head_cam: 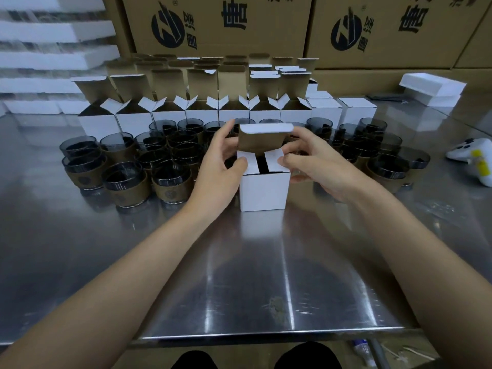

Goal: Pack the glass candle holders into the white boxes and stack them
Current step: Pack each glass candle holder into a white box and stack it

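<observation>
A small white box [263,191] stands on the steel table in front of me, its brown-lined lid flap upright and its two white side flaps folded partly inward. My left hand [222,162] grips the box's left side, thumb pressing the left flap. On the other side, my right hand [311,162] holds the box and pinches the right flap. Something dark shows in the gap between the flaps. Several dark glass candle holders [123,182] with brown bands stand in clusters left and right of the box. A row of open white boxes [170,113] lines up behind them.
Two closed white boxes [358,110] stand at the right end of the row. Large printed cartons form a wall at the back. White foam blocks [431,89] lie far right, a white controller [476,158] at the right edge. The table's front edge [266,335] is near me.
</observation>
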A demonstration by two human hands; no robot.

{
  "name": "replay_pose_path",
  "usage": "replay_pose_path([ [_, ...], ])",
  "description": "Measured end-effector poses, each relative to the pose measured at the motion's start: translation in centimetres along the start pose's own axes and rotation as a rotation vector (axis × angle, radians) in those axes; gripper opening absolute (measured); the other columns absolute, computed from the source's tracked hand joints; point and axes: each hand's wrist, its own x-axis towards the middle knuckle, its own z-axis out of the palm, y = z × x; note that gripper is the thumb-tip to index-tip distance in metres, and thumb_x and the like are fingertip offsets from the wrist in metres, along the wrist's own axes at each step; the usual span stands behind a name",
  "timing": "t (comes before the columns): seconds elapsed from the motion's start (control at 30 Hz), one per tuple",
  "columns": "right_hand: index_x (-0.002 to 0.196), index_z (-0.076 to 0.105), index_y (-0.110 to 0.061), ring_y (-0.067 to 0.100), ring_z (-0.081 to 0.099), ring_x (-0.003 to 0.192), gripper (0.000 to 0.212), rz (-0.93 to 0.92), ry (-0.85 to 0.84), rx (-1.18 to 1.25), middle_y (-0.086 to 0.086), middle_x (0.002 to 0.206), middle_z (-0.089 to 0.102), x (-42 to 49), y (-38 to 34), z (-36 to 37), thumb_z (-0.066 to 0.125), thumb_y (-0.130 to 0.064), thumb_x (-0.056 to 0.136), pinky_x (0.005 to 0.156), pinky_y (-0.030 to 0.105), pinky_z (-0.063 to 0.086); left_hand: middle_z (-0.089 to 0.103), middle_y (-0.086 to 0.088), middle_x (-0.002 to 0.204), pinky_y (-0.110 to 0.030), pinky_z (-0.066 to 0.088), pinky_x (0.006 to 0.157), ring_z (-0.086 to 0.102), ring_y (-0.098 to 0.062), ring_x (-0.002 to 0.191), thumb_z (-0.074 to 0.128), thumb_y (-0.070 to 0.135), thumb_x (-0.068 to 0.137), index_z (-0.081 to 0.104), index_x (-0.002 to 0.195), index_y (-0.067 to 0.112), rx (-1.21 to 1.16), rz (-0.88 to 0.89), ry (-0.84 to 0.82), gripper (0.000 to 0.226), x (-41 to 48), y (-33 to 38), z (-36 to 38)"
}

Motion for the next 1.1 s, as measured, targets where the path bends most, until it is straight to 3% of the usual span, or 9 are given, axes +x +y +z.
replay_pose_path([
  [0.1, 0.134, 0.049, -0.032, 0.009, 0.066, 0.078, 0.052, -0.025, -0.024, -0.025, -0.002, 0.108, 0.059, -0.2, -0.1, -0.3, 0.064, -0.008, 0.090, 0.063, 0.018, 0.054, 0.061, 0.012, 0.113, -0.023, 0.047, 0.085, 0.058, -0.004, 0.106, 0.041, -0.004, 0.097, 0.064, 0.116, 0.016, 0.099, 0.048, -0.025, 0.035, -0.1, 0.3, -0.1],
  [0.23, 0.120, 0.063, -0.024, 0.012, 0.068, 0.091, 0.033, -0.011, -0.096, -0.020, -0.002, 0.113, 0.063, -0.1, -0.1, -0.8, 0.062, -0.007, 0.092, 0.069, 0.021, 0.055, 0.062, 0.005, 0.110, -0.014, 0.044, 0.061, 0.058, -0.008, 0.092, 0.033, -0.006, 0.097, 0.071, 0.099, 0.010, 0.148, 0.082, -0.033, 0.041, -0.3, 0.8, -0.5],
  [0.4, 0.108, 0.072, -0.022, 0.018, 0.069, 0.098, 0.033, 0.004, -0.133, -0.029, 0.001, 0.109, 0.072, -0.1, -0.2, -1.3, 0.047, -0.004, 0.095, 0.073, 0.024, 0.056, 0.056, 0.006, 0.116, -0.016, 0.044, 0.078, 0.050, 0.004, 0.100, 0.044, 0.017, 0.101, 0.067, 0.112, 0.006, 0.457, 0.259, -0.175, 0.027, -0.4, 1.2, -1.5],
  [0.53, 0.114, 0.070, -0.024, 0.016, 0.068, 0.093, 0.026, -0.030, -0.185, -0.058, -0.007, 0.100, 0.072, -0.6, -0.5, -1.7, 0.055, -0.032, 0.095, 0.075, 0.024, 0.056, 0.046, 0.013, 0.130, -0.010, 0.037, 0.088, 0.044, 0.001, 0.111, 0.057, 0.047, 0.092, 0.055, 0.125, 0.016, 0.666, 0.262, -0.307, 0.046, -0.3, 0.7, -2.1],
  [0.63, 0.121, 0.065, -0.025, 0.010, 0.068, 0.101, 0.045, -0.049, -0.221, -0.133, -0.007, 0.121, 0.062, -0.8, -0.6, -1.7, 0.067, -0.045, 0.081, 0.076, 0.022, 0.056, 0.048, 0.011, 0.130, -0.002, 0.033, 0.087, 0.043, 0.005, 0.108, 0.053, 0.045, 0.094, 0.056, 0.127, 0.015, 0.684, 0.317, -0.269, 0.044, -0.2, 0.6, -2.2],
  [0.7, 0.120, 0.064, -0.026, 0.011, 0.068, 0.100, 0.044, -0.060, -0.214, -0.139, -0.005, 0.126, 0.058, -0.8, -0.6, -1.5, 0.067, -0.043, 0.080, 0.072, 0.020, 0.056, 0.049, 0.010, 0.129, -0.003, 0.033, 0.087, 0.043, 0.004, 0.108, 0.049, 0.043, 0.097, 0.056, 0.128, 0.016, 0.666, 0.319, -0.266, 0.042, -0.3, 0.7, -2.1],
  [0.83, 0.116, 0.066, -0.029, 0.012, 0.068, 0.094, 0.028, -0.120, -0.148, -0.238, -0.001, 0.123, 0.057, -0.8, -0.5, -1.3, 0.062, -0.038, 0.091, 0.069, 0.015, 0.053, 0.048, 0.013, 0.126, -0.006, 0.035, 0.089, 0.045, 0.002, 0.110, 0.042, 0.044, 0.098, 0.056, 0.130, 0.018, 0.627, 0.307, -0.286, 0.043, -0.3, 1.0, -2.1],
  [0.97, 0.111, 0.067, -0.033, 0.009, 0.067, 0.077, 0.025, -0.206, -0.091, -0.366, -0.002, 0.117, 0.055, -0.8, -0.4, -1.0, 0.062, -0.042, 0.089, 0.066, 0.013, 0.051, 0.045, 0.015, 0.125, -0.001, 0.034, 0.086, 0.042, 0.006, 0.108, 0.043, 0.041, 0.100, 0.055, 0.132, 0.020, 0.607, 0.294, -0.306, 0.041, -0.1, 1.0, -2.2],
  [1.1, 0.112, 0.065, -0.034, 0.007, 0.062, 0.069, 0.037, -0.293, -0.056, -0.496, -0.005, 0.112, 0.055, -1.0, -0.6, -0.7, 0.057, -0.053, 0.081, 0.063, 0.019, 0.052, 0.046, 0.015, 0.131, -0.002, 0.033, 0.089, 0.041, 0.006, 0.112, 0.043, 0.042, 0.100, 0.052, 0.136, 0.019, 0.634, 0.279, -0.311, 0.044, -0.1, 0.8, -2.4],
])
